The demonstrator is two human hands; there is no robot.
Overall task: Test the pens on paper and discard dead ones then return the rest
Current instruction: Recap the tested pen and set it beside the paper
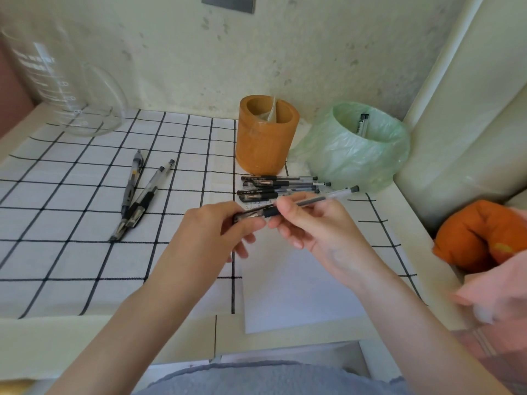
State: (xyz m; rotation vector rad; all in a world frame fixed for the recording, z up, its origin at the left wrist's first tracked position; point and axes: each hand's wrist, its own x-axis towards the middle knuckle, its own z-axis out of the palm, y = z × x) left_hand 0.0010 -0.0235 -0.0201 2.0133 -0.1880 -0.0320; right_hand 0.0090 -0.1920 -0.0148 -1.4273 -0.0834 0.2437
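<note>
Both my hands hold one clear pen (pixel 313 199) with a black cap above the white paper (pixel 299 286). My left hand (pixel 216 232) pinches the capped end, and my right hand (pixel 310 223) grips the barrel at its black grip section. Several capped pens (pixel 279 188) lie in a row just behind my hands. Three more pens (pixel 137 195) lie to the left on the checked cloth. The orange pen holder (pixel 266 135) stands behind the row. To its right, a small bin (pixel 359 143) lined with a green bag holds two pens (pixel 362 124).
A large clear glass jar (pixel 65 89) lies on its side at the back left. An orange cushion (pixel 479 238) sits off the desk's right edge. The checked cloth (pixel 71 252) covers most of the desk, and a wall runs close behind.
</note>
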